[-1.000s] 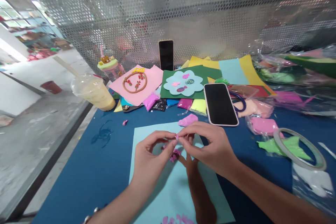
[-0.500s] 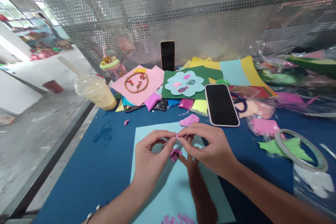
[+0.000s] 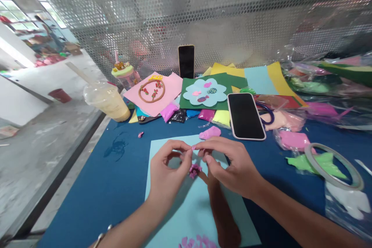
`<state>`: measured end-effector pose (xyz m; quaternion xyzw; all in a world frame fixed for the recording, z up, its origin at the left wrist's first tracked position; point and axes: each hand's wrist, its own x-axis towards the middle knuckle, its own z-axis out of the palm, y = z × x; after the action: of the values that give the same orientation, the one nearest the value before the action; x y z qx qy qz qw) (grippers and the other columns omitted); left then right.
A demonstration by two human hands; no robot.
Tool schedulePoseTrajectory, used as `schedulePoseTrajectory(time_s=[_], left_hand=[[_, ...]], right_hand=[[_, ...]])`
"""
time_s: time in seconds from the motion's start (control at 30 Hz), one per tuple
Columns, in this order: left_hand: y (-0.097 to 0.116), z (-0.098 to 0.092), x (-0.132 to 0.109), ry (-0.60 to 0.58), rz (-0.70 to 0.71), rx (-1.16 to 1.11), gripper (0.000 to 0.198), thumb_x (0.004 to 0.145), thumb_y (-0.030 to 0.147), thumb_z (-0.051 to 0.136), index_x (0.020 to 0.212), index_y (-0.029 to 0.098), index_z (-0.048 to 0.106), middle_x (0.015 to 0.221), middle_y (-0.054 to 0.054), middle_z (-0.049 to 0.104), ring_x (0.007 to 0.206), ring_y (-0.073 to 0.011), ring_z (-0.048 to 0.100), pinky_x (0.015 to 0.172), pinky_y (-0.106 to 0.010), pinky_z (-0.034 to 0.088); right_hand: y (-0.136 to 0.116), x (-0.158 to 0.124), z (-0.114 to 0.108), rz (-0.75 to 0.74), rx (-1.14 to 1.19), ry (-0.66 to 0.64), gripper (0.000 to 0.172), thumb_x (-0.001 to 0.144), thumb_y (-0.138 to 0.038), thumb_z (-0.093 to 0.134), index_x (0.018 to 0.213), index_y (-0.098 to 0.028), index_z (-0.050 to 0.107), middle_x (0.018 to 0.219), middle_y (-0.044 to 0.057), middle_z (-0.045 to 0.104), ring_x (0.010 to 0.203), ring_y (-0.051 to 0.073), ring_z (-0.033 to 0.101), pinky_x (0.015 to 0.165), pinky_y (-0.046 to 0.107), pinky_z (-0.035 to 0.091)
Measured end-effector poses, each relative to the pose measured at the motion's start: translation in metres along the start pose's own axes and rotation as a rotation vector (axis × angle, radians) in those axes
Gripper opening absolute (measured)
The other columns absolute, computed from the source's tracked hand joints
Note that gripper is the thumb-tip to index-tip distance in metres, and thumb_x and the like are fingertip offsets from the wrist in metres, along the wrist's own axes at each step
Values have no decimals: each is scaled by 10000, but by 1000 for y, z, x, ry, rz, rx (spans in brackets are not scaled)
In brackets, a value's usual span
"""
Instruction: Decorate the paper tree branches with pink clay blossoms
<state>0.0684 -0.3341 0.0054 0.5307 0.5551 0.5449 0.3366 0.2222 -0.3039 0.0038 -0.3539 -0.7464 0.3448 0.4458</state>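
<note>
Between the thumb and forefinger of my left hand (image 3: pixel 170 168) is a small piece of pink clay (image 3: pixel 193 147). The forefinger of my right hand (image 3: pixel 235 162) touches this piece, while its thumb stands apart lower down and the other fingers curl behind. Under the hands lies a light blue sheet (image 3: pixel 186 209) bearing a brown clay tree trunk (image 3: pixel 222 209) with thin branches. A cluster of pink-purple clay petals (image 3: pixel 194 171) sits at a left branch tip. More pink petals (image 3: pixel 197 242) lie at the sheet's near edge. A flattened pink clay lump (image 3: pixel 209 133) rests at its far edge.
A phone (image 3: pixel 246 116) lies right of the sheet, and another phone (image 3: pixel 186 61) leans on the perforated metal panel. At left stands a drink cup (image 3: pixel 107 102). Tape rolls (image 3: pixel 334 166) and bagged clay (image 3: pixel 294 140) are at right. Finished cards (image 3: pixel 205 92) lie behind.
My right thumb has moved down, away from the pink clay piece, and its forefinger stays on it. The left hand keeps its pinch, the piece shifting slightly left.
</note>
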Motion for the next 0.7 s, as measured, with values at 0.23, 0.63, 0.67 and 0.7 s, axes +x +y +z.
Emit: schedulePoseTrajectory(time_s=[0.23,0.63,0.67,0.7], left_hand=[[-2,-1,-1,-43,-168,-276,63,768,221,673,724,185,645,719,16,612,660,-86,552,597,-162,463],[0,3,0,-133,-334,-466,78,747,240,712,699,186,683,867,-12,663,815,-112,592,693,-168,497],[0,3,0,-135,-340,-464,78,745,244,715,703,186,684,859,-14,667,811,-113,592,692,-170,496],[-1,2,0,-131,-343,-461,81,742,248,718,704,186,683,854,-14,671,809,-113,591,688,-169,495]], right_hand=[[5,1,0,138,52,-58,260,833,-142,513,954,-242,720,803,-14,709,715,104,655,636,188,511],[6,-3,7,276,155,-17,123,801,-202,602,921,-223,621,764,-26,702,730,135,677,671,212,536],[6,-3,7,278,150,-18,87,792,-193,607,875,-217,621,759,-22,700,728,138,677,661,208,535],[6,-3,7,276,142,-22,65,786,-185,611,844,-213,624,755,-19,698,723,138,676,652,205,533]])
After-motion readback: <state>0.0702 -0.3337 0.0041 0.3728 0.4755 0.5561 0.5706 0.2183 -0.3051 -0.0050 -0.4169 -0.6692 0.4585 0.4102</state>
